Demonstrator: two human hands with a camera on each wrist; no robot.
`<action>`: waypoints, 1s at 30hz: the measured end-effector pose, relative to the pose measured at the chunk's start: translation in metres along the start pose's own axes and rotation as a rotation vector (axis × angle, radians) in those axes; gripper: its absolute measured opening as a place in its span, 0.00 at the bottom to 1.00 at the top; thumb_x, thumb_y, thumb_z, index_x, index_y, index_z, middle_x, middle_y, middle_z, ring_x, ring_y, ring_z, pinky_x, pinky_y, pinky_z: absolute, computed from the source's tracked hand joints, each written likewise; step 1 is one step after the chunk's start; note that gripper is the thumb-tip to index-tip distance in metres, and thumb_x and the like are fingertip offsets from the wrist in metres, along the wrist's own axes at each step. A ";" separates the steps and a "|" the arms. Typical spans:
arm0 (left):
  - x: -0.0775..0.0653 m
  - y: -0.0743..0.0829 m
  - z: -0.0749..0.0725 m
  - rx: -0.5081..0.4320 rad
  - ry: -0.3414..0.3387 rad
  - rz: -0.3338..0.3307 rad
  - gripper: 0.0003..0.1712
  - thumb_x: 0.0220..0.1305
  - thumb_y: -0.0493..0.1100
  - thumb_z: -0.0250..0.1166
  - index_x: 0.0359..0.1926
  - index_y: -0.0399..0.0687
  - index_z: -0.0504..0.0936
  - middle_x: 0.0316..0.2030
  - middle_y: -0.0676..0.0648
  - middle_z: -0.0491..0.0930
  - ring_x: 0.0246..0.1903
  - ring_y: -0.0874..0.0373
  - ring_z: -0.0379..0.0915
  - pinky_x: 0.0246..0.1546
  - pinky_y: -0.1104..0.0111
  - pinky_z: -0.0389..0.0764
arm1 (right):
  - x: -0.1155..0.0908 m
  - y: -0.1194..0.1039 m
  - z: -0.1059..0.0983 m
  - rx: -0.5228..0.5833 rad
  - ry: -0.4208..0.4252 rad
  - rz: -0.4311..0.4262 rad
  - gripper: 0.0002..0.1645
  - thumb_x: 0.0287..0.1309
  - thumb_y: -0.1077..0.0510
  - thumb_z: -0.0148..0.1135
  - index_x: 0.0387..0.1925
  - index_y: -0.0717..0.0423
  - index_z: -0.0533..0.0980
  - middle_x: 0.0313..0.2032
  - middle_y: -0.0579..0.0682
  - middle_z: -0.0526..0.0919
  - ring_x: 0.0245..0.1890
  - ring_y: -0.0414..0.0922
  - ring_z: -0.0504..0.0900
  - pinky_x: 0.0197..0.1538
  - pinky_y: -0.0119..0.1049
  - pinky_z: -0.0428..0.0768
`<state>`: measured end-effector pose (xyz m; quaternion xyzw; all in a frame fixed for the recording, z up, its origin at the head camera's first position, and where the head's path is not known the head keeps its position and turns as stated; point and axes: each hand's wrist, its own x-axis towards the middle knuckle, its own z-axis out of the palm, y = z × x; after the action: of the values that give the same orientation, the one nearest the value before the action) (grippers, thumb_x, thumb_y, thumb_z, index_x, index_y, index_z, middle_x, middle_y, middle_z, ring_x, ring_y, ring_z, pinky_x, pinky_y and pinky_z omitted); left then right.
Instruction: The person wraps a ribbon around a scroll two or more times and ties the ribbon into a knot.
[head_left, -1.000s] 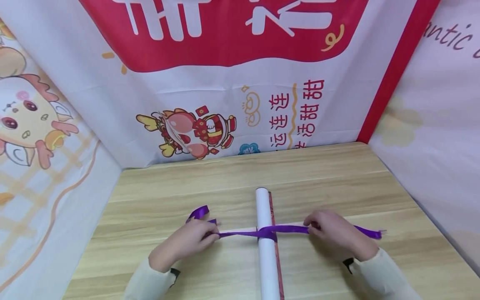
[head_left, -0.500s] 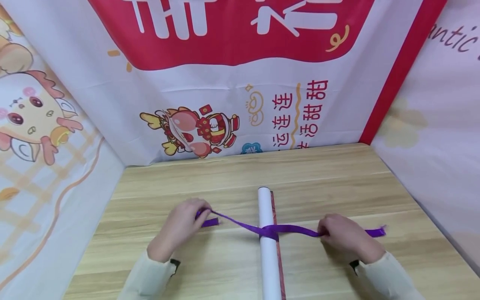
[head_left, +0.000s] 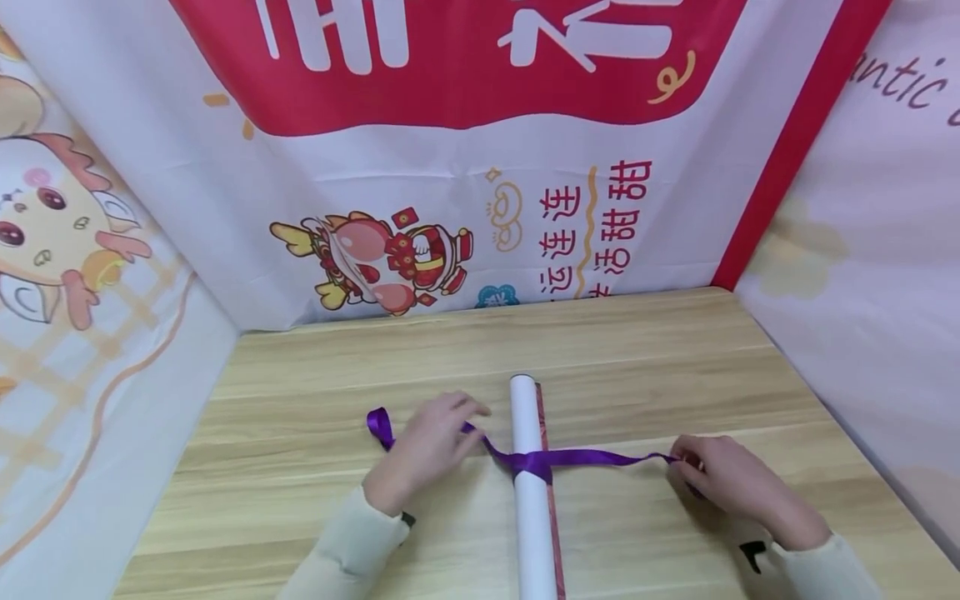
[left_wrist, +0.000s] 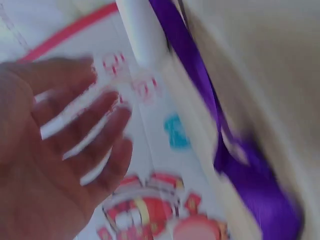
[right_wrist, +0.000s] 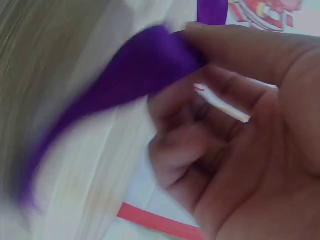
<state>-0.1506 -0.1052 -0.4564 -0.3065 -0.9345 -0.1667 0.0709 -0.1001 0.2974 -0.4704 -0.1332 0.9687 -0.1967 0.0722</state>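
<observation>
My puffy cream sleeves (head_left: 347, 546) come in from the near edge, with a small black piece at each cuff. My right hand (head_left: 731, 483) pinches a shiny purple ribbon (head_left: 588, 457) between thumb and finger, the other fingers curled in, and its loose end hangs past them. My left hand (head_left: 431, 446) is wide open, fingers spread, with nothing in it; the ribbon goes by just beside it, and a curl of it shows on the far left side of that hand.

Between my hands a long, smooth white roll (head_left: 533, 533) lies on the light wooden desk (head_left: 300, 375), pointing away from me. The ribbon crosses over the middle of it. A thin dark red strip (head_left: 554, 517) runs along the roll's right side.

Behind the desk hangs a white cloth (head_left: 390, 162) with a big red patch, red writing and a cartoon figure.
</observation>
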 end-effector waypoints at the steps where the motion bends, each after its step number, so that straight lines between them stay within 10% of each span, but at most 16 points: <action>1: 0.002 0.007 0.003 -0.028 -0.037 0.024 0.16 0.64 0.52 0.59 0.50 0.55 0.82 0.47 0.55 0.80 0.48 0.59 0.75 0.52 0.63 0.76 | -0.001 -0.004 -0.002 0.020 0.035 -0.023 0.04 0.59 0.52 0.60 0.33 0.46 0.79 0.23 0.35 0.74 0.21 0.31 0.68 0.26 0.30 0.71; 9: 0.018 0.038 0.019 -0.074 -0.242 0.098 0.20 0.61 0.53 0.63 0.53 0.56 0.82 0.43 0.58 0.78 0.40 0.66 0.70 0.45 0.71 0.74 | -0.002 -0.047 -0.007 0.209 0.286 -0.141 0.07 0.61 0.46 0.58 0.33 0.38 0.81 0.15 0.34 0.71 0.15 0.30 0.67 0.18 0.29 0.69; 15: 0.024 0.043 0.025 -0.062 -0.257 0.088 0.13 0.60 0.51 0.64 0.45 0.56 0.84 0.37 0.59 0.77 0.34 0.67 0.69 0.40 0.72 0.73 | -0.004 -0.072 -0.005 0.529 0.203 -0.287 0.07 0.63 0.55 0.56 0.38 0.45 0.80 0.24 0.40 0.81 0.20 0.37 0.77 0.19 0.32 0.75; 22: 0.024 0.041 0.030 -0.141 -0.238 0.096 0.03 0.60 0.48 0.64 0.34 0.57 0.82 0.33 0.60 0.74 0.32 0.68 0.68 0.37 0.76 0.73 | -0.012 -0.090 0.005 0.534 -0.045 -0.641 0.16 0.62 0.61 0.57 0.51 0.47 0.79 0.46 0.41 0.82 0.41 0.36 0.80 0.37 0.31 0.80; 26: 0.023 0.038 0.031 -0.239 -0.221 0.075 0.03 0.61 0.47 0.63 0.33 0.57 0.81 0.31 0.61 0.75 0.30 0.69 0.69 0.34 0.77 0.72 | -0.014 -0.091 0.013 0.512 -0.264 -0.660 0.14 0.66 0.56 0.52 0.50 0.43 0.79 0.46 0.39 0.82 0.41 0.33 0.79 0.39 0.30 0.79; 30: 0.023 0.036 0.032 -0.329 -0.220 0.063 0.03 0.61 0.47 0.63 0.34 0.56 0.81 0.27 0.62 0.75 0.27 0.70 0.69 0.32 0.78 0.73 | -0.009 -0.088 0.023 0.385 -0.186 -0.543 0.11 0.66 0.51 0.53 0.43 0.46 0.80 0.37 0.36 0.82 0.35 0.29 0.77 0.35 0.29 0.79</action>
<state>-0.1490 -0.0542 -0.4710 -0.3595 -0.8867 -0.2804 -0.0773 -0.0670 0.2133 -0.4559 -0.3874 0.8322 -0.3752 0.1290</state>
